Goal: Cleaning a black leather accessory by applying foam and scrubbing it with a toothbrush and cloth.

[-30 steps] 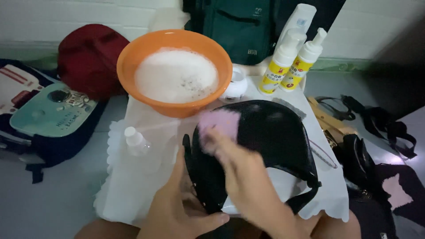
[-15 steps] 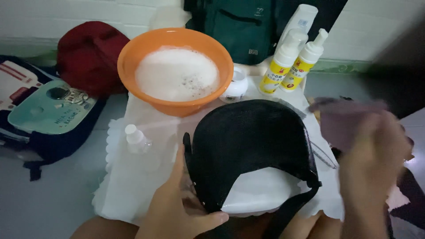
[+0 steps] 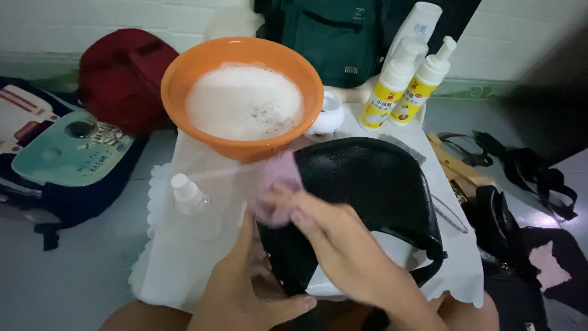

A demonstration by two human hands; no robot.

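Nearest, the left hand [image 3: 245, 294] lies at the table's near edge with its fingers wrapped around the lower left side of a black bag [image 3: 367, 196], thumb pressed across the bag's bottom. Just above it, the right hand [image 3: 324, 236] reaches in from the near right, its fingers closed on a pink cloth [image 3: 275, 187] held against the bag's upper left part. That bag rests on the white cloth-covered table [image 3: 184, 257], toward its near right half. Left of the bag stands a small clear bottle [image 3: 187, 193]. Farther back sits an orange basin [image 3: 242, 98] full of foam, and two yellow-and-white pump bottles [image 3: 407, 89] stand by the far right corner.
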